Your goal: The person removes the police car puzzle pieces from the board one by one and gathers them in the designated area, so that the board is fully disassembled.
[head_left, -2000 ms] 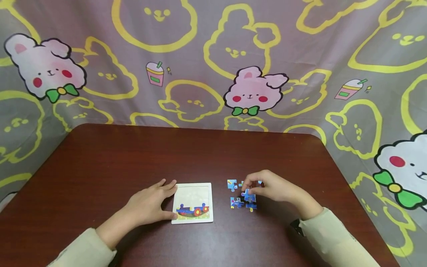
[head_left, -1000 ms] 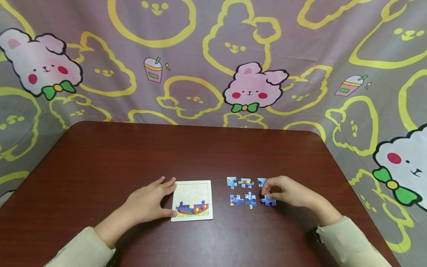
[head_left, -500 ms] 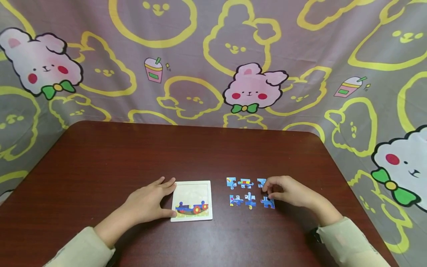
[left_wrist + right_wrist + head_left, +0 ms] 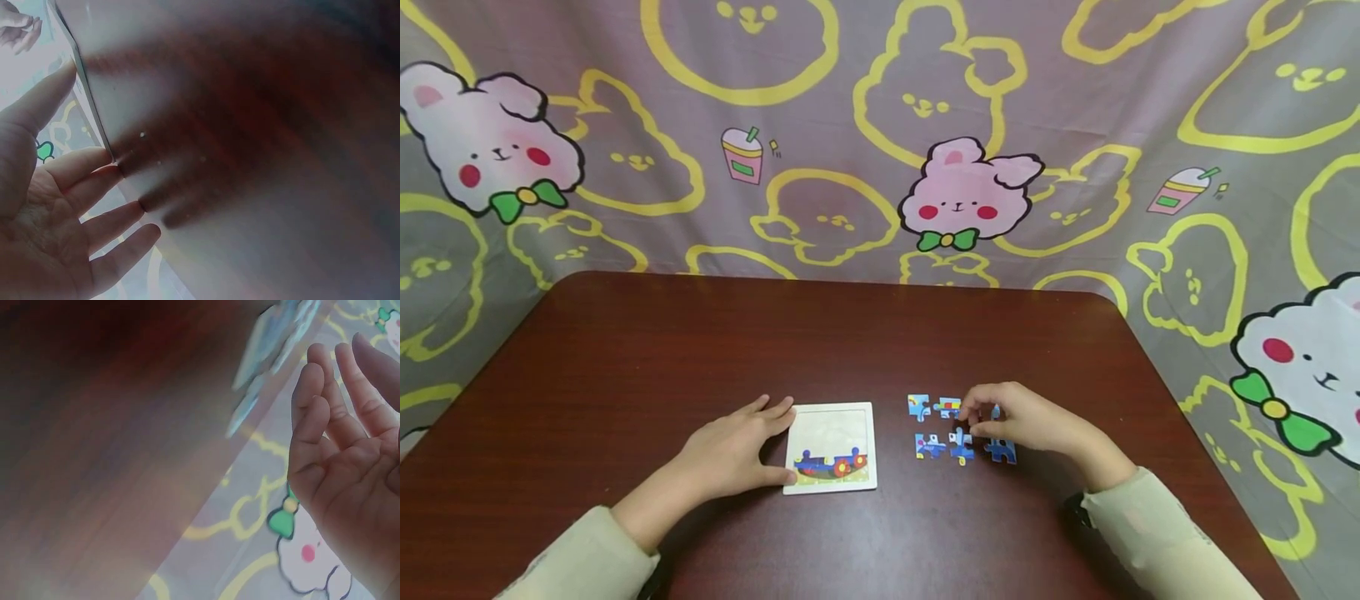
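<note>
My left hand (image 4: 728,454) rests at the left edge of a white square puzzle tray (image 4: 831,429), thumb at the near corner and index fingertip at the far one. Joined pieces showing a vehicle with red-and-yellow wheels (image 4: 842,468) fill the tray's lower part; bare board shows above. To the right, my right hand (image 4: 1030,417) hovers over loose blue jigsaw pieces, its fingers bent loosely with nothing between them. In the right wrist view its thumb (image 4: 378,369) stands apart from the fingers. It partly hides the rightmost pieces, including a lower blue piece (image 4: 1000,452).
Left of that hand lie a corner piece (image 4: 917,407), a piece with red and yellow (image 4: 948,407), and two lower pieces, a left one (image 4: 929,447) and a middle one (image 4: 960,448). The dark brown table (image 4: 737,333) meets a cartoon-patterned curtain (image 4: 827,108) behind.
My right hand carried a blue piece rightward, set it in the lower row, turned it slightly and let go, then moved back left over the pieces. The left hand stayed at the tray.
</note>
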Tool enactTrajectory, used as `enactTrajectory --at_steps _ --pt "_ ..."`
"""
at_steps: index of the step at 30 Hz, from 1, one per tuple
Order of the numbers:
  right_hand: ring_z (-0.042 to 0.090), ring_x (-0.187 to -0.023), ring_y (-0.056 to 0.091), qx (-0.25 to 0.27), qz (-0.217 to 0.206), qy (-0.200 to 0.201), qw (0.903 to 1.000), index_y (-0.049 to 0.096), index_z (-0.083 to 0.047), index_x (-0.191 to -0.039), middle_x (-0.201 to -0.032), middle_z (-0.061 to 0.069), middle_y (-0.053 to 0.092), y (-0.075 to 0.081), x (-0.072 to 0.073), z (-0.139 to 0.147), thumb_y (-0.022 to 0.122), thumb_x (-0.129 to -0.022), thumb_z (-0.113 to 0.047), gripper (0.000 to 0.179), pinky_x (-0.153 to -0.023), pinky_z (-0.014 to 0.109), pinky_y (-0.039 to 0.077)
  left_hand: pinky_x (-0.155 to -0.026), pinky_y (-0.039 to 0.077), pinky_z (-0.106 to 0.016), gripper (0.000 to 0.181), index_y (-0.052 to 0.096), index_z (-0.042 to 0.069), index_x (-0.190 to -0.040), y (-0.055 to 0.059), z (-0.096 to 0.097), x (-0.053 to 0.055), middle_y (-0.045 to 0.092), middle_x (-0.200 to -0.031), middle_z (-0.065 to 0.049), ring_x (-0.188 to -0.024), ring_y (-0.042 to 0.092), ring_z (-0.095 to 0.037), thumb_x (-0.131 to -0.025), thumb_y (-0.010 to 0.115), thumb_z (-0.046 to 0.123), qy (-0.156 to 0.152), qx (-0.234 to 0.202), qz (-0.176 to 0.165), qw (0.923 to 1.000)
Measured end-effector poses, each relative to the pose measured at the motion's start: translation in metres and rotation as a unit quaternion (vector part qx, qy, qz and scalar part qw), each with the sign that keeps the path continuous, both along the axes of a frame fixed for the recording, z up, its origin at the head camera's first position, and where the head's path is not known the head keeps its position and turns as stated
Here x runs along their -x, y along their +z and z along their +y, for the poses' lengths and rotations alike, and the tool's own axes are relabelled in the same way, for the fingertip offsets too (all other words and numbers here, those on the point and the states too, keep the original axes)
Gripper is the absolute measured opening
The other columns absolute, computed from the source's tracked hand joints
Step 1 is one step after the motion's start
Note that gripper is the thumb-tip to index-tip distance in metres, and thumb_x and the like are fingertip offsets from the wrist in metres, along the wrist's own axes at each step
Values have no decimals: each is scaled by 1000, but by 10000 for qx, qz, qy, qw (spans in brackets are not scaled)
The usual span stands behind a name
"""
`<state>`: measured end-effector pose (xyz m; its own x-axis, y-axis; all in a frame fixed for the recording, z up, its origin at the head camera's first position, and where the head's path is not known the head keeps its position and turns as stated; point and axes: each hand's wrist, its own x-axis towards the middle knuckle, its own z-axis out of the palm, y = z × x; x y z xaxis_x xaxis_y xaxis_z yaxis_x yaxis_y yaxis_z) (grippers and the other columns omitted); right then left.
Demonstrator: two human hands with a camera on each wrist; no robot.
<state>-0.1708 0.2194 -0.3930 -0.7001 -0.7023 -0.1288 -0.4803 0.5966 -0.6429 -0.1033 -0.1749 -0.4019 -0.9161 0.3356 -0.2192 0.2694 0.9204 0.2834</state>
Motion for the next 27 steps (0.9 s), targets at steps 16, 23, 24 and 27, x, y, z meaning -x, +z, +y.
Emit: enactTrajectory --at_steps 16,23,24,27 --pt "2 -76 56 97 -180 1235 9921 71 -10 -106 -85 -5 64 0 13 -112 70 -92 -9 15 -71 21 50 -97 48 -60 86 54 15 -144 -2 0 0 46 -155 -5 -145 38 -37 -73 81 56 -46 -79 52 9999" --pt "1 -73 56 -118 -401 1618 9859 72 -11 -107 -84 -5 64 -4 14 -151 71 -92 -9 16 -70 17 48 -95 49 -60 88 52 14 -145 -1 -2 0 45 -155 -4 -146 38 -36 -73 81 57 -9 -96 46 9999" --pt "0 -73 56 -132 -415 1687 9847 72 -10 -107 -84 -5 64 -4 14 -156 71 -91 -9 16 -70 17 48 -95 49 -60 89 52 14 -145 0 -2 0 45 -156 -4 -146 37 -36 -73 81 57 -14 -105 44 9999" --pt "-1 -71 54 -233 -422 1855 9815 71 -9 -108 -82 -5 63 -4 15 -168 72 -91 -9 17 -69 15 47 -95 49 -59 88 52 13 -145 1 -2 1 45 -156 -4 -146 37 -37 -74 81 56 -35 -144 48 9999"
